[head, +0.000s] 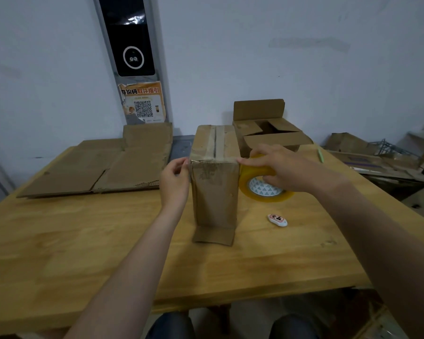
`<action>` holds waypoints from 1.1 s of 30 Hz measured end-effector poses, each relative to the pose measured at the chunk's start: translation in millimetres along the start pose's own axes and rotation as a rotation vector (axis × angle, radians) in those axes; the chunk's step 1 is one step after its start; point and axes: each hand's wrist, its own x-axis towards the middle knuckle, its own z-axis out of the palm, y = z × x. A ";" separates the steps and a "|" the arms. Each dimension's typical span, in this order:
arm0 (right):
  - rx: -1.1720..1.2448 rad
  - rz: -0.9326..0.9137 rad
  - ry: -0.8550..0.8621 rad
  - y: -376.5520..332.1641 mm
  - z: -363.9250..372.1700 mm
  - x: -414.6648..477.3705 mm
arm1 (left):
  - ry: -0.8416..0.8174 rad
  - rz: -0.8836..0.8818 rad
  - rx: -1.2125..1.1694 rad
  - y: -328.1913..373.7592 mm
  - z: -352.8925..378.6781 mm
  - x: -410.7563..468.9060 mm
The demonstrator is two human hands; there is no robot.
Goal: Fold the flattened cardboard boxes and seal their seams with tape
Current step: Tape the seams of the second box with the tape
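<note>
We have the folded box (214,192) standing on end mid-table (83,241). Its top seam runs away from us, with pale tape strips along the slit, and one bottom flap lies splayed flat toward us. The left hand (174,177) pinches at its upper left corner. The tape roll (264,188), yellowish-clear with a white patterned core, sits tilted against the box's upper right edge, gripped by the right hand (284,167). Off to the left the flattened boxes (96,167) lie stacked flat. Behind on the right sits an open box (269,135) with its flaps half folded in and one upright.
</note>
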 end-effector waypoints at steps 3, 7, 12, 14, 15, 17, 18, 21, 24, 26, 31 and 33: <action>-0.003 -0.001 -0.004 -3.0 -0.2 3.9 | -0.030 -0.054 0.008 -3.0 -0.2 0.9; -0.006 0.000 -0.008 -3.6 -0.1 6.4 | -0.099 -0.147 0.050 -1.7 -9.5 11.4; 0.000 0.008 -0.010 -2.9 0.7 7.2 | -0.002 0.063 0.229 2.8 -27.1 9.2; 0.008 0.006 -0.009 -4.9 0.9 8.2 | 0.023 0.176 0.197 11.1 -30.5 2.4; 0.011 0.009 -0.007 -5.7 1.1 8.7 | 0.000 0.181 0.161 17.9 -29.8 -2.3; 0.014 0.015 -0.008 -7.0 1.5 10.0 | -0.084 0.105 0.125 30.9 -24.9 -11.3; 0.014 0.017 -0.009 -7.4 2.2 10.5 | -0.122 0.055 0.131 34.0 -21.4 -14.4; 0.017 0.026 -0.003 -6.6 3.8 9.7 | -0.195 -0.061 0.107 38.4 -16.8 -21.8; 0.016 0.028 -0.002 -8.0 3.0 9.8 | -0.300 -0.072 0.186 38.5 -17.9 -18.9; 0.017 0.025 -0.005 -10.5 1.5 10.6 | -0.339 0.039 0.324 41.0 -19.1 -20.0; 0.040 0.021 0.005 -13.8 -0.1 11.9 | -0.427 0.628 0.787 49.9 -6.6 -36.7; 0.061 0.023 0.017 -12.4 0.4 13.1 | -0.489 0.673 0.889 49.8 2.3 -39.2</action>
